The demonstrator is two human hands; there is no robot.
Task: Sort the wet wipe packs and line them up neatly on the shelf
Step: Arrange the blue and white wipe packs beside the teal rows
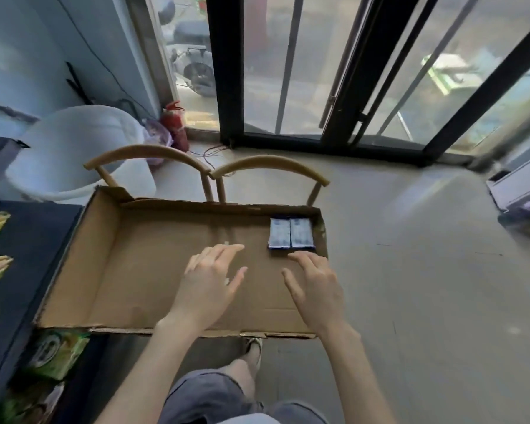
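Two dark blue wet wipe packs lie side by side in the far right corner of a shallow cardboard tray. My right hand hovers just in front of the packs with its fingers spread, the fingertips close to their near edge and holding nothing. Over the middle of the tray is my left hand, also with straight, spread fingers and nothing in it. The dark shelf stands at the left.
The tray rests on two wooden chairs. Green packs sit on the shelf at the lower left. A white bucket and a red fire extinguisher stand behind, by glass doors. My foot is under the tray's near edge.
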